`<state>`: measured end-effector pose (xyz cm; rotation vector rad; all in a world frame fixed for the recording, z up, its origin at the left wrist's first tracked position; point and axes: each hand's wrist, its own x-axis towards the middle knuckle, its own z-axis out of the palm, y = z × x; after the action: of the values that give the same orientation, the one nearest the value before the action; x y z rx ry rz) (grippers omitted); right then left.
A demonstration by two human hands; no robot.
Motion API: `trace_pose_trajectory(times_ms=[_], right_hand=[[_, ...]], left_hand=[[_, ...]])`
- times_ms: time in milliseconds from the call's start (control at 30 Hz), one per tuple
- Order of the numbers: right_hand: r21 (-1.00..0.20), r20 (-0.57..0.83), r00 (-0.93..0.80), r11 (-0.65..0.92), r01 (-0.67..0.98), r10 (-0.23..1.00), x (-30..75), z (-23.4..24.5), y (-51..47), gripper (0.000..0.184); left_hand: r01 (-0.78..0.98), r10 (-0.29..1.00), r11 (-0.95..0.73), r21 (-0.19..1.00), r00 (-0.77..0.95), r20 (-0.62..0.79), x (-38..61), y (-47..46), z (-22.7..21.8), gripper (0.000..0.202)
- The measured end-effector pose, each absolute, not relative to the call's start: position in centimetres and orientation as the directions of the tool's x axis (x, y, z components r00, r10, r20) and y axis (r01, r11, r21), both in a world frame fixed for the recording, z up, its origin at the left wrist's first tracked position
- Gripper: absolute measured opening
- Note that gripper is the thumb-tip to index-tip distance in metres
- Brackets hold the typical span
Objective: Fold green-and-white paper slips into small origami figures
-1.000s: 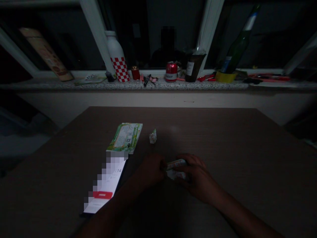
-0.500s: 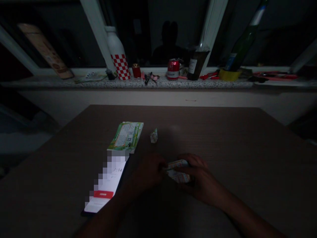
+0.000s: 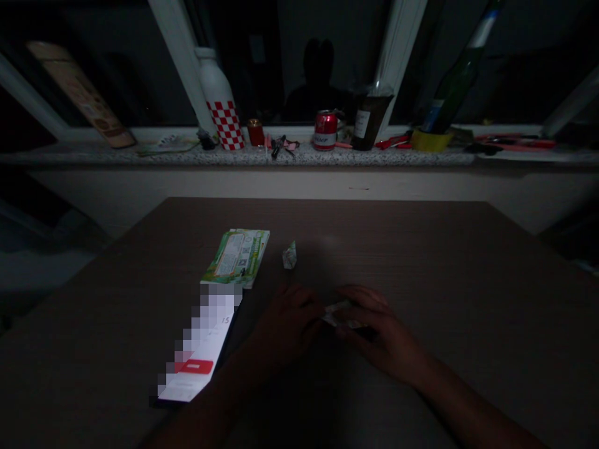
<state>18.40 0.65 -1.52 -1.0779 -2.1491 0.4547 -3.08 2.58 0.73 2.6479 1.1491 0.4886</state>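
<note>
printed paper (image 3: 332,316) is lying low over the counter (image 3: 435,262), between the two hands, partly covered by fingers. left hand (image 3: 292,318) is reaching in with its back upward, knuckles bending, fingertips touching the paper's left end; thumb is hiding in shadow, so cannot tell whether it is pinching. right hand (image 3: 381,325) is gripping the right end, fingers stretching across the top, thumb pointing inward along the near side. both forearms are slanting in from the near edge.

against half a second ago: left hand is sitting closer to the right one, its fingers spreading further over the paper; less of the printed face is showing. small folded piece (image 3: 289,256) is staying put beyond the left hand, near the leaflets (image 3: 234,257). phone (image 3: 213,340) is lying beside the left forearm, screen glowing.
</note>
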Motion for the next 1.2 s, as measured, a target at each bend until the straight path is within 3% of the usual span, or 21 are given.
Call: trace_pose_trajectory(times_ms=[233,833,1200], right_hand=[[-0.449,0.690,-0.400,0.790,0.418,0.604,18.3,-0.9,0.7,0.022],[-0.326,0.767,-0.361,0.807,0.493,0.531,18.1,0.1,-0.3,0.023],[-0.261,0.767,-0.414,0.828,0.497,0.491,17.8,0.1,-0.7,0.019]], left_hand=[[0.629,0.684,-0.730,0.269,0.667,0.296,-2.9,2.1,1.1,0.015],[0.595,0.574,-0.785,0.173,0.594,0.564,-1.9,1.0,1.9,0.010],[0.549,0.519,-0.820,0.161,0.595,0.614,-1.2,0.7,2.2,0.011]])
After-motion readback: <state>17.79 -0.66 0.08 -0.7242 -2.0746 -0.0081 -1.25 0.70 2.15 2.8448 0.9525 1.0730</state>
